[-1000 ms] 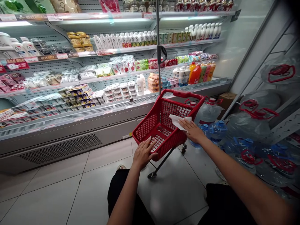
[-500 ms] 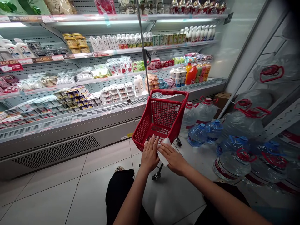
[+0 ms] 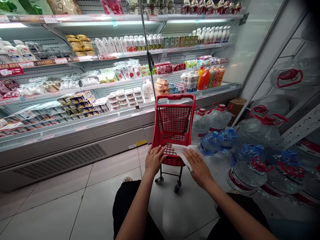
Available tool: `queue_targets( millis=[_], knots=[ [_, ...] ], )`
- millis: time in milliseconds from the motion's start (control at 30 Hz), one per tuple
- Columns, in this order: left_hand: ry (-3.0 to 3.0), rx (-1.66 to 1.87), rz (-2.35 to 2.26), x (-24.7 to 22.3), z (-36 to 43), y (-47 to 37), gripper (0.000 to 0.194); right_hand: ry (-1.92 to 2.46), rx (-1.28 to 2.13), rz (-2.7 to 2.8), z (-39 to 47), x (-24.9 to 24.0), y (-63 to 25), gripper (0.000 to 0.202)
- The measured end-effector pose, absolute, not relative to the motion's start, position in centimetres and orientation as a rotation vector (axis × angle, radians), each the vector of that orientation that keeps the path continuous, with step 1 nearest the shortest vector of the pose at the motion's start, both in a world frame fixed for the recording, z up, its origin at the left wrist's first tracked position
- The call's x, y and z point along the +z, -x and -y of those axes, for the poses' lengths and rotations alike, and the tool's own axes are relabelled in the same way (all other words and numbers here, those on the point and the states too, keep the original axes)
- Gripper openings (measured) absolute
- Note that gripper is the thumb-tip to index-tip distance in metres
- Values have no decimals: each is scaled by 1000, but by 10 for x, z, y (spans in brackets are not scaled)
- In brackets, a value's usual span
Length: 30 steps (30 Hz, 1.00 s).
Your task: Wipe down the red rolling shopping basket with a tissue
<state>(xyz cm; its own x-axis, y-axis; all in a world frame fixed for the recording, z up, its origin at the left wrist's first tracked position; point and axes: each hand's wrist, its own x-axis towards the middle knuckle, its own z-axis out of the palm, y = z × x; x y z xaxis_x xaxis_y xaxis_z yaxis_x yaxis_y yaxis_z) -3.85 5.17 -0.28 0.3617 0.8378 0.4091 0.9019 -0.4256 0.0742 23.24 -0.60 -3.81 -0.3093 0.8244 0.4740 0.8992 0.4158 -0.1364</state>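
the red cart's (image 3: 187, 137) long axis runs straight away from the person. the left hand (image 3: 153, 161), loosely spread, rests at its near left corner; the white cloth (image 3: 179, 150) lies over its near right, beneath the nearer right hand (image 3: 197, 166), outstretched, grip unclear.

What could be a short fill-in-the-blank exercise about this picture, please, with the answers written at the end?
The sheet under the right hand is coloured ____.
The left hand is at the near edge of a cart coloured ____.
The blue-capped bottle nearest the cart stands on the ____.

Missing words: white; red; floor.
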Motion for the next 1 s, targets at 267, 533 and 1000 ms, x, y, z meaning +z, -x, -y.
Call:
queue_targets(
  millis=[267,533,1000],
  knots=[
    [2431,-744,1529,-16,-31,-13,48,1435,-249,2156,21,-48,-170,94],
    [2571,-684,1339,-8,-34,8,55,1329,-303,2267,18,-47,-190,86],
    [2554,-614,1136,-10,-65,10,19,1674,-257,1951,-12,-61,-316,68]
  ],
)
